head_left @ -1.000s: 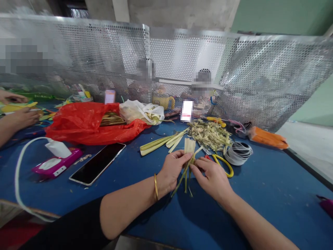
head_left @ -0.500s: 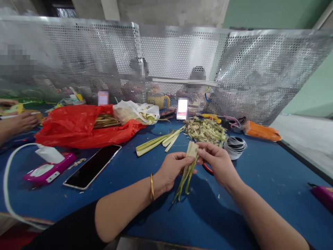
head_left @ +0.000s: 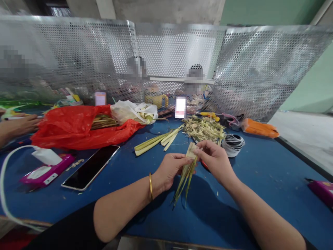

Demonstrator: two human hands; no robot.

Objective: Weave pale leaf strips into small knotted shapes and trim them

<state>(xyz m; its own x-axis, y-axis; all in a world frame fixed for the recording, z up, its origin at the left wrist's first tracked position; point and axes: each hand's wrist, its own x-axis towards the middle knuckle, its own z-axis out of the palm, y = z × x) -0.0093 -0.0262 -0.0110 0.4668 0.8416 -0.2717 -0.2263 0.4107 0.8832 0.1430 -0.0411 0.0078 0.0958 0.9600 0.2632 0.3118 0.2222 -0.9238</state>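
A small bundle of pale green plant strips (head_left: 185, 178) hangs over the blue table, its thin ends pointing down toward me. My left hand (head_left: 171, 168) pinches the bundle between thumb and fingers, from the left. At its broad upper end, my right hand (head_left: 212, 156) is closed with thumb and fingertips on the strips. Behind my hands lies a heap of shredded plant pieces (head_left: 204, 128). Longer pale strips (head_left: 153, 141) rest to the left of the heap. Something red, partly hidden, shows under my right hand.
A spool of grey cord (head_left: 232, 146) and an orange packet (head_left: 260, 128) stand at the right. On the left are a black phone (head_left: 91, 168), a purple power strip (head_left: 48, 170) and a red bag (head_left: 65, 126). Another person's hand (head_left: 19, 126) shows at far left. A perforated metal screen (head_left: 174, 48) stands behind.
The view has shifted slightly. The hanging ends of the strips have swung a little, and my right fingers have moved slightly at the top of the bundle. The other person's hand has moved left.
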